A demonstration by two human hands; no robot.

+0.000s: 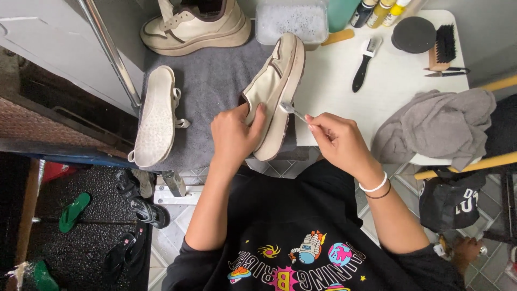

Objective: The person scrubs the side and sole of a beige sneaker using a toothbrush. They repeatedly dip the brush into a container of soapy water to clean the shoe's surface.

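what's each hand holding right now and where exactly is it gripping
The left hand grips the cream shoe near its heel end. The right hand pinches a small brush by its handle, its head against the shoe's side.

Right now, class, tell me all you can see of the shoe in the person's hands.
The shoe is a cream, leather-looking low sneaker with a thick pale sole edged in dark brown. It lies tilted on its side, toe pointing away, half on the grey mat. The left hand grips its heel end, thumb on the upper. The right hand holds a small brush against the sole's edge.
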